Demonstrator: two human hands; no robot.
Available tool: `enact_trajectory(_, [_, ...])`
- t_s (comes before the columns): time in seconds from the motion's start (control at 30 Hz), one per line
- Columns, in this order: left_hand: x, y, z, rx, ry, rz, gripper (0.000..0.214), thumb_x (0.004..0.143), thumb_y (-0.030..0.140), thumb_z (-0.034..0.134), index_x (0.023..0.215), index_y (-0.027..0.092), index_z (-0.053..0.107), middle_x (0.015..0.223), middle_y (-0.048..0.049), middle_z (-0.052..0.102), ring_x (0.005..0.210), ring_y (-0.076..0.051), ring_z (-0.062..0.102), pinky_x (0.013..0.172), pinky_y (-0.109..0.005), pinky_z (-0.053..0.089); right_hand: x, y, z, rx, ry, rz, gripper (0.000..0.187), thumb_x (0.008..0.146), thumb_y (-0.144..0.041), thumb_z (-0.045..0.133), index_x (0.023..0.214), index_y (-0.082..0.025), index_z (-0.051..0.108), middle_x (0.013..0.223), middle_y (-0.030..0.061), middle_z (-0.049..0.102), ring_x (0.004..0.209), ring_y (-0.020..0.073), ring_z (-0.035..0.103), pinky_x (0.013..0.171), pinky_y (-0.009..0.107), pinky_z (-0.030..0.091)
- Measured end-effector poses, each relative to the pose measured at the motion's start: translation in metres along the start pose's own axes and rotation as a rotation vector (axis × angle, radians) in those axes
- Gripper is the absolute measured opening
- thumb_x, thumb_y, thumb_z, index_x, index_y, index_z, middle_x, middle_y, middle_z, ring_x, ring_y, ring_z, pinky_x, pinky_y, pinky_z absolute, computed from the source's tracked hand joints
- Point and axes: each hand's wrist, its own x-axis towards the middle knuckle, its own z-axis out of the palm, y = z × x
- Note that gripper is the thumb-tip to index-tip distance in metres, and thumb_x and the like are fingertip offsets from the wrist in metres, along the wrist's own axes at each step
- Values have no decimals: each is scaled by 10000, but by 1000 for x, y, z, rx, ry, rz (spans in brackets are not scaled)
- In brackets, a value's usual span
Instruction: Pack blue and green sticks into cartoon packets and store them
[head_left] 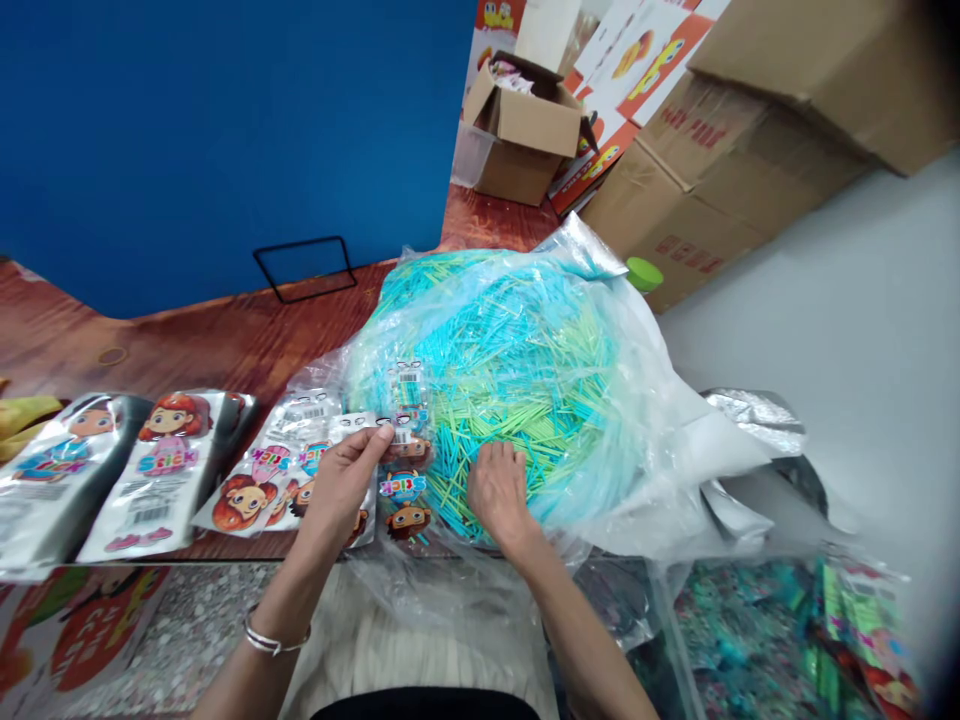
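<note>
A large clear plastic bag [630, 430] lies open on the table, heaped with thin blue and green sticks [510, 330]. My right hand [500, 490] reaches into the near side of the heap, fingers curled down among the sticks and fingertips hidden. Left of the heap, my left hand [349, 475] pinches the edge of a small clear printed pouch [409, 395] between thumb and fingers; some sticks show inside it. Below it lies another printed pouch [405, 510] with a cartoon face. More flat pouches [251, 490] are spread under and beside my left hand.
Stacks of printed pouches [161, 470] stand along the table's left front edge. A black wire frame [307, 270] rests by the blue panel [225, 130]. Behind the bag are an open carton [532, 125], stacked cardboard boxes [697, 190] and a green lid [644, 274]. Silver packaging [757, 420] lies right.
</note>
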Motion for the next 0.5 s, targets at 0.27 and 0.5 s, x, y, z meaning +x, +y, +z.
enact_trajectory(0.27, [3,1,-5,0,66,-9,297,643,454,693,639,158,666,587,4,612,600,-126,536,636,-230,426,-10,10,7,83,64,-21,214,819,-26,367,845,-154,536,838,121,575,822,262,465,711,385,324])
enact_trajectory(0.5, [9,-1,-9,-81,91,0,281,641,432,716,684,156,681,620,14,621,618,-110,540,650,-216,420,-14,19,6,260,77,30,179,882,-116,354,839,-170,520,840,91,576,828,237,464,708,353,326])
